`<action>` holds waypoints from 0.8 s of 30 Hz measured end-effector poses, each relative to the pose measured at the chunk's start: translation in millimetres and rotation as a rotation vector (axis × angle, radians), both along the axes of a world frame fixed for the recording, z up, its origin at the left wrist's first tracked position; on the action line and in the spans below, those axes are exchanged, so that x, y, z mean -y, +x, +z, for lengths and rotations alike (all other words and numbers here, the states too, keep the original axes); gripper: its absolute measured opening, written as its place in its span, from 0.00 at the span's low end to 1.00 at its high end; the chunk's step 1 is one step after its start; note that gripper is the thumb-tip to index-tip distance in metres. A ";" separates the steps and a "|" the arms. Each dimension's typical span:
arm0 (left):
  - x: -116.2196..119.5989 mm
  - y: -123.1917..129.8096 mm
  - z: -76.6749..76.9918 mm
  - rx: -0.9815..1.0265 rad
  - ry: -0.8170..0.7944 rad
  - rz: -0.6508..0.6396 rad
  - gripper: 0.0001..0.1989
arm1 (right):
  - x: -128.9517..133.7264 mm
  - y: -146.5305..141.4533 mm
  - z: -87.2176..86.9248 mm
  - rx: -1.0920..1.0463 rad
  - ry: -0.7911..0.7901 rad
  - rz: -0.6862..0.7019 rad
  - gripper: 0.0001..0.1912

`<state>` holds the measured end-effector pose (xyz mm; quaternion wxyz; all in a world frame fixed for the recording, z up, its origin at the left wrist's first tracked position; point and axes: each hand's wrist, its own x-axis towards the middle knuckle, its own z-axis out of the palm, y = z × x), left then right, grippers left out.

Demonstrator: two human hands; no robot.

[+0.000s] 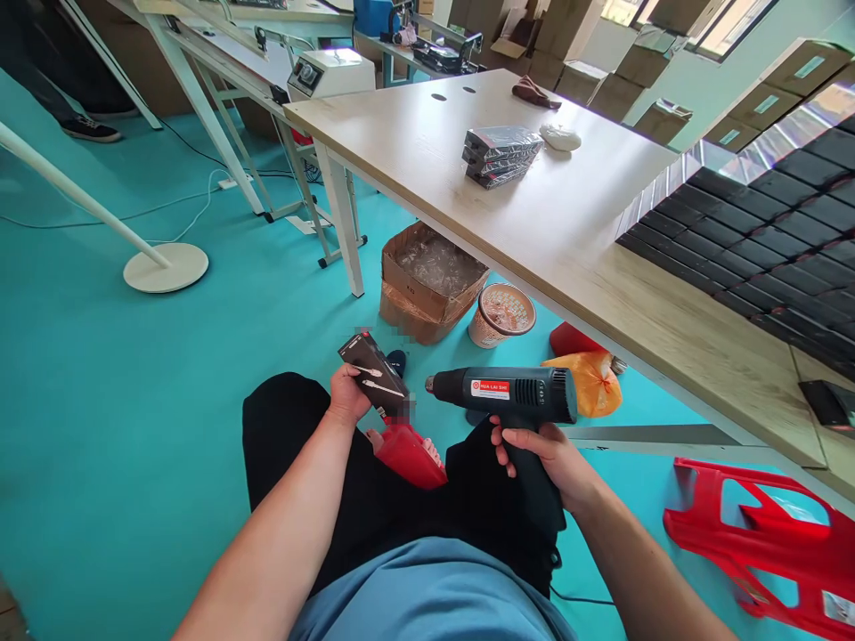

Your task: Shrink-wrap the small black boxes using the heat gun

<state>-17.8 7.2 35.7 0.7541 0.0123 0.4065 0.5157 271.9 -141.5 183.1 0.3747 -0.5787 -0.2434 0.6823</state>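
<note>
My left hand is closed on the near side of a slim dark box printed with white cables, held tilted above my lap. My right hand wraps round the handle of a dark heat gun with a red and white label. Its nozzle points left toward the box, with a gap between them. Just below the box, a red object lies between my thighs; its kind is hard to make out. On the table stands a small stack of similar film-wrapped boxes.
Beneath the table are a carton of clear film, a patterned waste bin and an orange bag. Many dark boxes are stacked at the table's right. A red plastic stool lies at lower right. Someone's shoe shows at upper left.
</note>
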 end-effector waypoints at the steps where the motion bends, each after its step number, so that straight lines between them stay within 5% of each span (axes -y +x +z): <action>1: 0.3 0.8 -2.7 -0.048 0.019 -0.011 0.18 | -0.4 1.4 -0.1 -0.006 -0.011 -0.006 0.22; 5: 3.1 8.8 -20.6 -0.454 0.213 -0.072 0.15 | -2.4 -2.6 4.9 -0.023 -0.006 0.014 0.22; 12: 6.9 14.9 -49.9 -1.121 0.693 -0.369 0.18 | -21.1 -31.0 8.2 0.064 0.145 0.114 0.19; 15: 6.1 10.2 -52.5 -1.226 0.790 -0.425 0.20 | -29.3 -33.6 9.6 0.148 0.141 0.094 0.17; 19: 6.0 7.9 -52.2 -1.257 0.841 -0.444 0.18 | -37.0 -39.2 12.9 0.104 0.139 0.255 0.12; 24: 5.8 9.0 -51.3 -1.220 0.801 -0.406 0.19 | -43.7 -42.1 11.0 0.157 0.144 0.179 0.14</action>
